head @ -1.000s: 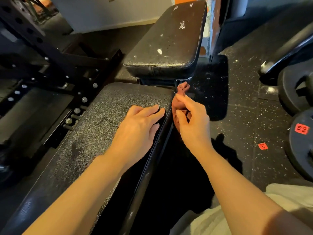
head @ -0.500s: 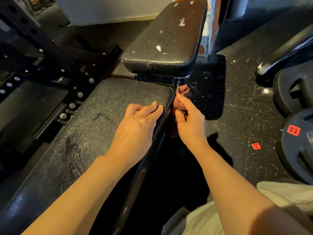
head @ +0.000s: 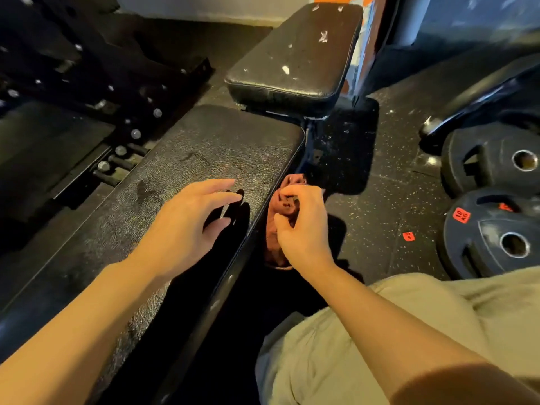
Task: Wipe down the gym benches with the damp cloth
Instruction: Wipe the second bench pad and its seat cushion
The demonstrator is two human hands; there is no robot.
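The left hand (head: 187,226) is above the long black pad (head: 187,176) of the bench, near its right edge. Its fingers are stretched and a little spread, and it holds nothing. A dark shadow of the fingers falls on the pad just under them. I cannot tell if the fingertips touch the pad.

The right hand (head: 301,226) is just beside the right edge of the same pad, lower than its top surface. It pinches the cloth (head: 276,229), which is reddish brown, between the thumb and the curled fingers. The cloth is bunched and hangs down from the hand along the side of the pad; its lower end is in shadow.

The pad has a grainy black cover with some darker wet-looking patches (head: 146,190) on the left part. Beyond it is the short pad (head: 295,54), also black, with several small white torn spots.

On the speckled floor (head: 380,217) to the right lie two black weight plates. The nearer plate (head: 493,232) has a red label (head: 461,214) where "10 KG" can be read. A small red sticker (head: 408,236) lies on the floor; its writing is too small to read. The second plate (head: 493,159) is behind the first one. At the left is a dark rack (head: 102,83) with metal bolts. At the bottom right, beige clothing (head: 380,346) of the person is visible.
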